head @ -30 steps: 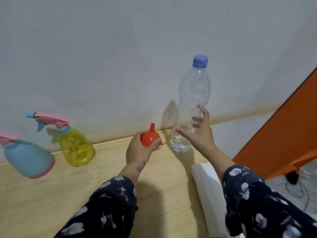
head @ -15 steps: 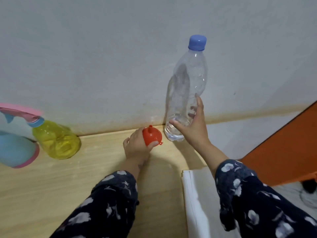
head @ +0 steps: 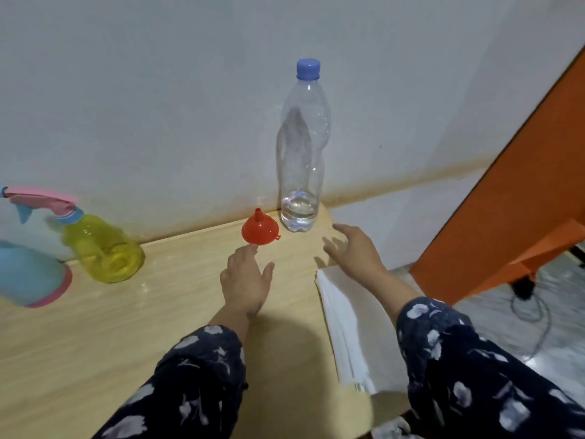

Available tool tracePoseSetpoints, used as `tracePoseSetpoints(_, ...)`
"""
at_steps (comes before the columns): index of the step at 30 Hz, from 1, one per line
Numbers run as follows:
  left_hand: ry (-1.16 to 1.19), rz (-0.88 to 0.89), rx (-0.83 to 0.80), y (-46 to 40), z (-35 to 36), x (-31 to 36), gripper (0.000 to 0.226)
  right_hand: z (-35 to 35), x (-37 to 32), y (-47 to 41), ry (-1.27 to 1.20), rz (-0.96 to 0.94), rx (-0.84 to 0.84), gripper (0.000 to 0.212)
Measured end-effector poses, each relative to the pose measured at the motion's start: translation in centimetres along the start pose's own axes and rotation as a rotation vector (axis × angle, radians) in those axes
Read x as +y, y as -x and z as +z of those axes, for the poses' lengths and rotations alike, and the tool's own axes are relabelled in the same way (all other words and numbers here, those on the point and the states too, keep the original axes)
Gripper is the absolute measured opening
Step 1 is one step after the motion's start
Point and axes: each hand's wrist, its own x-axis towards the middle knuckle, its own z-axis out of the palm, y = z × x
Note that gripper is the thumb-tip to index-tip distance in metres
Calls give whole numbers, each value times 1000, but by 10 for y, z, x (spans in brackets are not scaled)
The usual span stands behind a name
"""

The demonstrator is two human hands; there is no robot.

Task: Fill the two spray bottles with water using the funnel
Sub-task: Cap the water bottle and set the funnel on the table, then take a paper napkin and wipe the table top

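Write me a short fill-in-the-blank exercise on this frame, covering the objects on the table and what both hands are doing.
1. The clear water bottle stands upright with a ____ cap.
2. The red funnel rests with its spout pointing ____.
3. The yellow spray bottle stands to the right of the ____ spray bottle.
4. The left hand and right hand are both open, holding ____.

Missing words: blue; up; blue; nothing

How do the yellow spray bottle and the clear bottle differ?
The yellow spray bottle is squat and round; the clear bottle is tall and slim. The yellow one has a pink trigger head, the clear one a blue screw cap. The clear one holds only a little water at its bottom. Both stand on the table by the wall.
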Motion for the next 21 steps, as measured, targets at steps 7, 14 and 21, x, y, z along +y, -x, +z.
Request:
tracePoseSetpoints(7, 100, 347, -171, 83, 6, 24, 28, 0, 41, 112, 232, -101, 144, 35)
tracePoseSetpoints(14, 81, 460, -276, 135, 18, 27, 37, 7, 67, 191, 327, -24, 218, 28)
tracePoseSetpoints(21, 79, 444, -295, 153, 25, 42, 36, 9, 79, 202, 285, -4, 175, 26)
